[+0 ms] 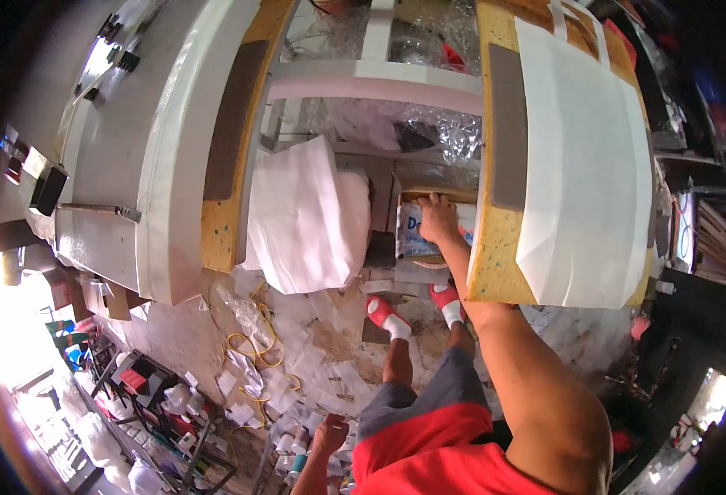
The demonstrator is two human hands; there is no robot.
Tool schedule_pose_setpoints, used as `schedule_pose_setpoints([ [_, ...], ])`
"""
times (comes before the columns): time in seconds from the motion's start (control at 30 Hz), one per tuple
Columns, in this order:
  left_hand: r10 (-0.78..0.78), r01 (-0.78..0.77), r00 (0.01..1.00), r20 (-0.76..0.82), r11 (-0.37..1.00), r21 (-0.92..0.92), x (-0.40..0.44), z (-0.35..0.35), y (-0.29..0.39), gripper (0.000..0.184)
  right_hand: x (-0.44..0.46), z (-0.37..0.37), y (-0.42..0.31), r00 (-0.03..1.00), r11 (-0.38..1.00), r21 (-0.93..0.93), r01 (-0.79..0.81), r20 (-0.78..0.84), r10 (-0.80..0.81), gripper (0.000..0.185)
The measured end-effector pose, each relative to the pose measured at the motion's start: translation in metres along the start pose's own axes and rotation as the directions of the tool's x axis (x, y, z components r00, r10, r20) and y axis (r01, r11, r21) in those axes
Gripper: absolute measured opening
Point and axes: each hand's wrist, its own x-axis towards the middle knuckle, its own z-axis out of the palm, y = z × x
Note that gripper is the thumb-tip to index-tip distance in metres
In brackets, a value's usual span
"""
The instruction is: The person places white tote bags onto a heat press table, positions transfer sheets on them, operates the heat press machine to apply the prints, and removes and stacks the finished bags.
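Reaching down between two padded benches, my right hand (pixel 437 219) has its fingers bent over the upper edge of a blue and white printed box (pixel 417 239). Whether the fingers grip the box or something in it is too small to tell. My left hand (pixel 331 432) hangs low at my side with its fingers curled; what they hold, if anything, cannot be made out. Left of the box is a white cloth-like bundle (pixel 309 219). A white sheet (pixel 586 165) lies over the yellow foam (pixel 499 268) of the right bench.
The left bench (pixel 173 165) has a white cover and a metal tool (pixel 99 209) on it. A yellow cord (pixel 257 361) and paper scraps (pixel 309 359) litter the floor near my feet. Cluttered bottles and containers stand at the lower left.
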Motion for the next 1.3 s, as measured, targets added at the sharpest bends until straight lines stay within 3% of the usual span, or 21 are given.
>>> schedule_pose_setpoints([
  [0.13, -0.027, 0.028, 0.999, 0.034, 0.999, -0.021, 0.003, -0.005, 0.039, 0.027, -0.007, 0.01, 0.004, 0.995, 0.999, -0.019, 0.036, -0.094, -0.038, 0.062],
  [0.23, -0.008, 0.008, 0.999, 0.031, 1.0, 0.024, 0.007, -0.004, 0.053, 0.025, -0.014, 0.019, 0.008, 0.931, 0.993, -0.02, 0.115, -0.346, -0.115, 0.044],
  [0.27, -0.005, 0.004, 1.0, 0.03, 1.0, 0.026, 0.008, -0.002, 0.054, 0.025, -0.021, 0.014, 0.009, 0.93, 0.993, -0.018, 0.113, -0.349, -0.112, 0.044],
  [0.33, 0.177, -0.177, 0.984, -0.035, 0.984, 0.005, 0.016, 0.002, 0.057, 0.025, -0.036, -0.001, 0.014, 0.912, 0.962, 0.095, 0.256, -0.353, -0.208, 0.028],
  [0.37, 0.183, -0.183, 0.982, -0.037, 0.983, 0.009, 0.017, 0.0, 0.064, 0.025, -0.044, -0.006, 0.013, 0.842, 0.946, 0.097, 0.309, -0.491, -0.224, 0.018],
  [0.4, 0.24, -0.238, 0.97, -0.047, 0.97, 0.046, 0.021, -0.005, 0.078, 0.028, -0.053, 0.001, 0.015, 0.838, 0.948, 0.093, 0.304, -0.499, -0.22, 0.018],
  [0.47, 0.355, -0.347, 0.93, -0.098, 0.933, 0.093, 0.032, -0.014, 0.115, 0.036, -0.075, 0.023, 0.017, 0.867, 0.892, 0.26, 0.37, -0.441, -0.231, 0.017],
  [0.6, 0.599, -0.567, 0.761, -0.248, 0.801, 0.194, 0.027, -0.031, 0.251, 0.051, -0.207, -0.115, -0.015, 0.957, 0.899, 0.329, 0.289, -0.111, -0.268, 0.017],
  [0.63, 0.665, -0.609, 0.705, -0.245, 0.745, 0.27, 0.022, -0.032, 0.282, 0.06, -0.243, -0.1, -0.008, 0.962, 0.817, 0.516, 0.256, -0.053, -0.268, 0.018],
  [0.67, 0.725, -0.64, 0.645, -0.241, 0.685, 0.347, 0.013, -0.036, 0.312, 0.069, -0.266, -0.122, -0.002, 0.934, 0.759, 0.558, 0.334, -0.086, -0.348, 0.018],
  [0.7, 0.728, -0.682, 0.66, -0.185, 0.684, 0.259, 0.001, -0.043, 0.342, 0.053, -0.288, -0.139, 0.0, 0.928, 0.678, 0.642, 0.36, -0.174, -0.328, 0.02],
  [0.73, 0.746, -0.7, 0.639, -0.185, 0.664, 0.262, -0.001, -0.044, 0.359, 0.053, -0.305, -0.168, 0.012, 0.934, 0.714, 0.622, 0.323, -0.088, -0.346, 0.026],
  [0.8, 0.65, -0.652, 0.756, 0.081, 0.758, 0.006, -0.009, -0.043, 0.391, 0.04, -0.329, -0.232, 0.038, 0.96, 0.685, 0.706, 0.179, 0.025, -0.277, 0.037],
  [0.83, 0.768, -0.766, 0.64, 0.003, 0.639, -0.072, -0.016, -0.044, 0.417, 0.03, -0.335, -0.255, 0.056, 0.974, 0.63, 0.772, 0.086, 0.066, -0.215, 0.045],
  [0.87, 0.779, -0.778, 0.627, 0.002, 0.625, -0.065, -0.016, -0.048, 0.442, 0.03, -0.341, -0.28, 0.073, 0.981, 0.56, 0.828, -0.005, 0.113, -0.159, 0.053],
  [0.93, 0.717, -0.734, 0.673, 0.183, 0.679, 0.037, -0.013, -0.064, 0.494, 0.03, -0.355, -0.361, 0.098, 0.99, 0.545, 0.834, 0.091, -0.135, 0.041, 0.059],
  [1.0, 0.689, -0.689, 0.724, -0.009, 0.724, 0.032, -0.012, -0.075, 0.555, 0.035, -0.352, -0.378, 0.15, 0.768, 0.824, 0.493, 0.28, -0.63, 0.116, 0.053],
  [1.07, 0.791, -0.816, 0.545, -0.278, 0.577, 0.039, 0.045, -0.065, 0.59, 0.039, -0.345, -0.394, 0.193, 0.598, 0.752, 0.594, 0.285, -0.724, 0.345, 0.045],
  [1.17, 0.688, -0.77, 0.587, -0.426, 0.637, -0.031, 0.085, -0.062, 0.651, 0.039, -0.314, -0.383, 0.238, 0.54, 0.766, 0.595, 0.245, -0.74, 0.402, 0.038],
  [1.23, 0.605, -0.765, 0.581, -0.544, 0.635, -0.11, 0.118, -0.055, 0.674, 0.04, -0.285, -0.372, 0.239, 0.487, 0.847, 0.452, 0.281, -0.827, 0.281, 0.038],
  [1.3, 0.586, -0.731, 0.605, -0.539, 0.677, -0.085, 0.107, -0.059, 0.695, 0.043, -0.254, -0.361, 0.236, 0.485, 0.89, 0.352, 0.288, -0.856, 0.182, 0.04],
])
